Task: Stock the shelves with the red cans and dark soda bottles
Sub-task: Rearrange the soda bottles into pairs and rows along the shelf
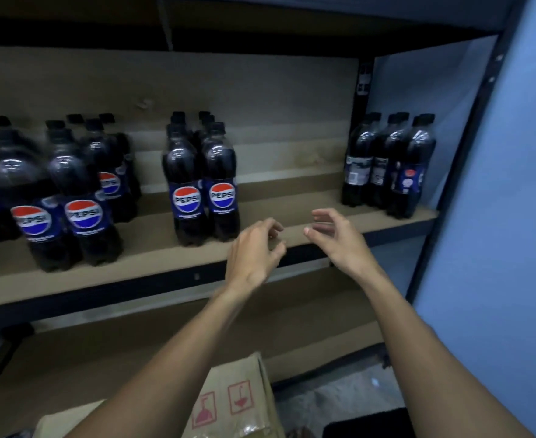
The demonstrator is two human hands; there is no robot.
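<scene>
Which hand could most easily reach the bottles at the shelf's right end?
Probably the right hand: it is empty and nearer those right-end bottles, while the left hand hovers beside the middle bottles.

Below us we see a cardboard box [261,415] printed with red handling symbols; a blue wall [497,216] rises at our right.

Dark, black-capped, upright on shelf [152,252]: left bottle cluster [70,191], middle bottle cluster [201,181], logos forward; right bottle row [386,165], logos turned away.
</scene>
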